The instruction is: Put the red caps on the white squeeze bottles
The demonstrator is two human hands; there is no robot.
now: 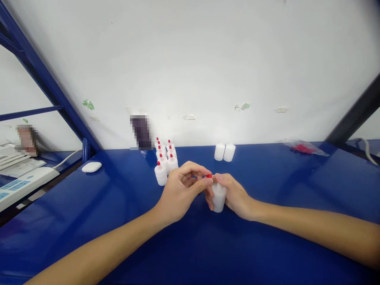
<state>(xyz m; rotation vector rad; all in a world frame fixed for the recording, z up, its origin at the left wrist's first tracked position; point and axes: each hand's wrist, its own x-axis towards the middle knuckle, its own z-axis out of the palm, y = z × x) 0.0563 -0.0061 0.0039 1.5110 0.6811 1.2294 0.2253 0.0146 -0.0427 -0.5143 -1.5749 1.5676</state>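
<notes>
My right hand (237,196) is closed around a white plastic bottle (219,200), held upright over the blue table. Between thumb and forefinger, my left hand (184,194) pinches a small red cap (209,176) just above the bottle's top. Fingers cover the bottle's neck, so I cannot tell whether the cap touches it. Left of my hands stand several white bottles with red-capped tips (160,174), grouped in rows. Farther back, two white bottles (219,152) without visible red caps stand side by side.
A clear plastic bag with red caps (304,148) lies at the back right. At the left are a white rounded object (92,167) and a power strip (22,186). A pixelated dark object (141,132) leans on the wall. Blue frame posts (47,75) flank the table (190,253).
</notes>
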